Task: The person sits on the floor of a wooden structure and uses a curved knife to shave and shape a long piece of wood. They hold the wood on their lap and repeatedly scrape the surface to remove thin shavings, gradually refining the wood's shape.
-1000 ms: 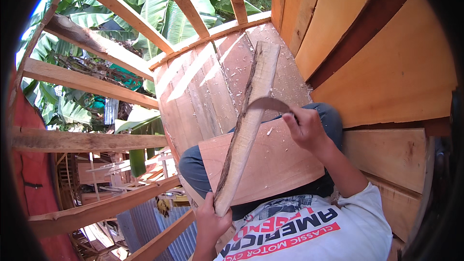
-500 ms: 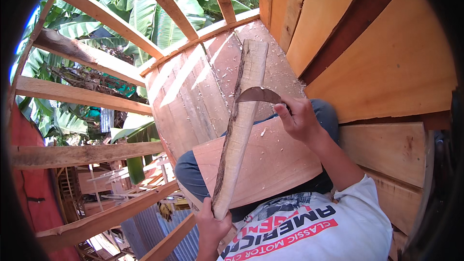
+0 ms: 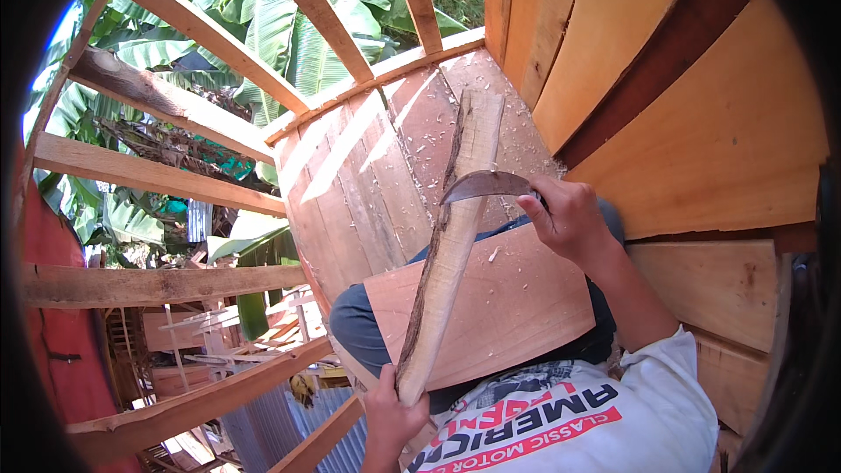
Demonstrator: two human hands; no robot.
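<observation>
Two hands engaged: left hand [image 3: 392,412] clamps stiff, rough wooden stave [image 3: 451,241] at its base; right hand [image 3: 565,221] grips curved blade [image 3: 487,185].

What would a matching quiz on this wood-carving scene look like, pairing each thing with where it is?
Things:
1. curved blade
2. long stick
3. flat board
4. wood chips

Places:
A. lying across the person's lap
B. scattered on the plank floor ahead
C. gripped at its near end by the left hand
D. held in the right hand, edge against the stick

Pairs: 1-D, 2-C, 3-A, 4-B
</observation>
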